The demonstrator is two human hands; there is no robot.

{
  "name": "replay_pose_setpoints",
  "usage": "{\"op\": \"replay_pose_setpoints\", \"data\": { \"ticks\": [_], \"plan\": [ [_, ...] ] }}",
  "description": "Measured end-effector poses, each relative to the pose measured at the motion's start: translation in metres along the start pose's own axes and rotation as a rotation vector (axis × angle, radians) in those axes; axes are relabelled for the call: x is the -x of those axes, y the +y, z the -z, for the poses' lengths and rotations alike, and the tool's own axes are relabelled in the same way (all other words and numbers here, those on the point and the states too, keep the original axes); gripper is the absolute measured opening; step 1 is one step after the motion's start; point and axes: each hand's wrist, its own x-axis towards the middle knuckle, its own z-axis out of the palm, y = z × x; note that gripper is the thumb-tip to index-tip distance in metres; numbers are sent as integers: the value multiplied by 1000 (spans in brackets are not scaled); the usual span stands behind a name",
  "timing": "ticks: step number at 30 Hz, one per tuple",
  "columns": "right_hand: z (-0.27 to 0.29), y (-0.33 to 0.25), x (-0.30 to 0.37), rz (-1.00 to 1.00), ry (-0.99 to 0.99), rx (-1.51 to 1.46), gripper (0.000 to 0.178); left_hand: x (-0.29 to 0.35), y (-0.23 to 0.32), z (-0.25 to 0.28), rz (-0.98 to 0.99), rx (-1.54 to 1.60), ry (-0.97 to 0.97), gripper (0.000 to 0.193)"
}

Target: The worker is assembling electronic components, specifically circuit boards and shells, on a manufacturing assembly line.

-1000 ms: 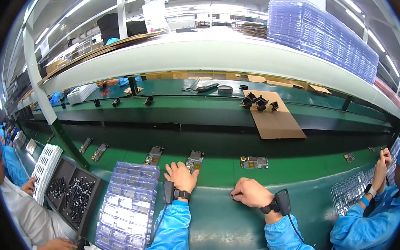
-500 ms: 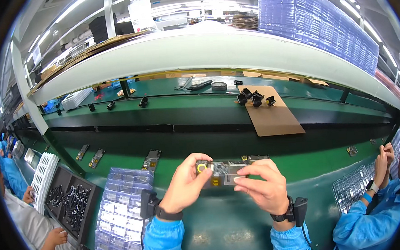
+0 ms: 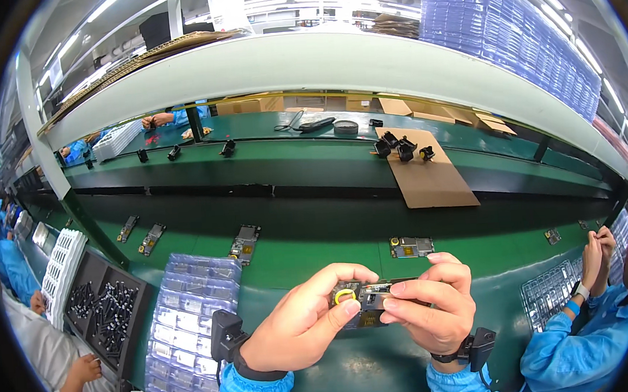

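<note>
A small dark circuit board (image 3: 370,319) with a yellow ring and gold patches is held up over the near side of the green bench. My left hand (image 3: 293,321) grips its left end, thumb beside the ring. At the right part, my right hand (image 3: 439,307) is closed with thumb and fingertips pinched against the board; whether a separate small part is between them is hidden. Just beyond my hands, a similar board (image 3: 412,247) lies flat on the green belt. Another board (image 3: 245,245) rests farther left.
Clear plastic trays (image 3: 193,333) stand stacked left of my arm. Beside them, a black box (image 3: 109,316) holds many small dark parts. Cardboard (image 3: 435,178) with black pieces lies on the ledge ahead. A white shelf (image 3: 306,63) crosses above. Co-workers sit at both sides.
Both hands have come lower and slightly right with the board, which is now tilted differently. The board on the belt behind them shows more fully. My head view has shifted slightly.
</note>
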Motion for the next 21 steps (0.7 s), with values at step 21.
{"op": "replay_pose_setpoints", "data": {
  "ticks": [21],
  "plan": [
    [-2,0,2,-10,24,0,32,0,-3,-6,10,-117,24,32]
  ]
}}
